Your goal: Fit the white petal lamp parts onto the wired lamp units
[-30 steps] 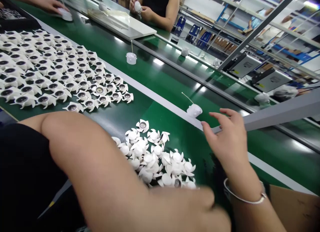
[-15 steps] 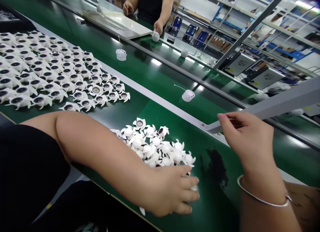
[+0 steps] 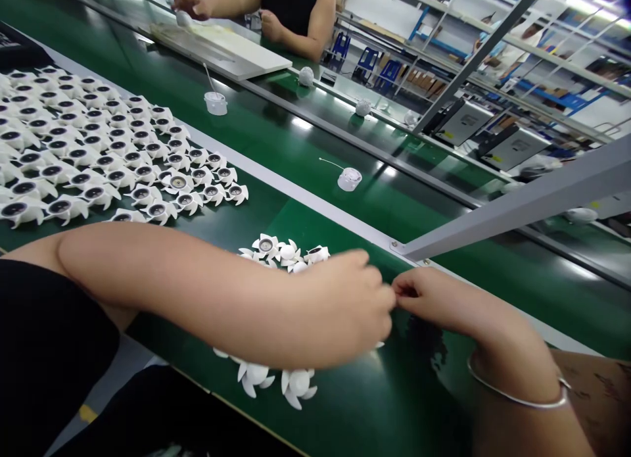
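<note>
My left hand (image 3: 362,306) is curled above the pile, its back towards me, and the fingertips are hidden. Just right of it, my right hand (image 3: 424,294) has its fingers pinched together, close against the left fingers. Whatever lies between the two hands cannot be made out. Small white fan impellers (image 3: 287,252) with curved blades lie loosely under and behind my left forearm, partly covered by it. More of them, such as one impeller (image 3: 298,382), show below the forearm near the table edge.
Rows of impellers (image 3: 79,154) with dark hubs stand at the left on the green bench. Beyond a white rail, white cups with wires (image 3: 350,179) sit on the green belt. A grey post (image 3: 493,214) slants across the right. Opposite, a person reaches over a white board (image 3: 246,52).
My left hand has risen off the lower pile and curled, its fingers spread before. My right hand has come down and left to meet it. The cups on the belt have shifted left.
</note>
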`<state>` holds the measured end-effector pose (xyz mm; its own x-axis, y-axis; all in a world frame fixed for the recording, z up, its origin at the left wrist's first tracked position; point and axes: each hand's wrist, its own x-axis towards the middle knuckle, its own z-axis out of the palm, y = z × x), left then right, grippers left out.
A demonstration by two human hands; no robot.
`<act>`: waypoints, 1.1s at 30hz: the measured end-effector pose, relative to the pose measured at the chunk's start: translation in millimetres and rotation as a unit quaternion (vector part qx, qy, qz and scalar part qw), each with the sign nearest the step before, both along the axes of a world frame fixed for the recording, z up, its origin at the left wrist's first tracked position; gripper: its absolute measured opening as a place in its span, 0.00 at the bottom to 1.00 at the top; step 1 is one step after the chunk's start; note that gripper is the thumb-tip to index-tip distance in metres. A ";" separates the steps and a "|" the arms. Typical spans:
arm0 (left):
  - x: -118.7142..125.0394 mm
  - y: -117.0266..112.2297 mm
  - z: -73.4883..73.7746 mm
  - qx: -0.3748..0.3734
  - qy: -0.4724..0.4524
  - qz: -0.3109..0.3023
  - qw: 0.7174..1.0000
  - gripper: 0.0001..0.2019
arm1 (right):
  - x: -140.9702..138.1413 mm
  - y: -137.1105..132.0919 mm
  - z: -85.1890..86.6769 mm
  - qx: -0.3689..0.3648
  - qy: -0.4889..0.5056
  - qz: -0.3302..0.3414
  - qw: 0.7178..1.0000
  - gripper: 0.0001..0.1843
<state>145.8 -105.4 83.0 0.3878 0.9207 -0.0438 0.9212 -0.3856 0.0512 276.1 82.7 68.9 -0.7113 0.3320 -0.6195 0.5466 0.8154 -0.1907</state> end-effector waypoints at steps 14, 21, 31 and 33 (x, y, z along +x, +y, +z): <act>-77.3 45.5 6.3 -0.125 0.060 0.142 0.980 0.07 | -22.4 -40.7 -3.3 0.234 -0.102 0.024 0.967 0.09; -88.5 71.1 -15.5 0.015 0.075 0.100 0.992 0.05 | -23.4 -40.8 -3.5 0.252 -0.106 0.015 0.962 0.05; -110.6 71.8 -23.0 -0.008 -0.116 -0.003 0.993 0.14 | -23.3 -44.8 -2.4 0.263 -0.076 0.023 0.961 0.10; -117.0 73.8 -23.1 -0.061 -0.163 -0.018 0.985 0.14 | -23.0 -42.7 -4.2 0.269 -0.059 0.025 0.961 0.11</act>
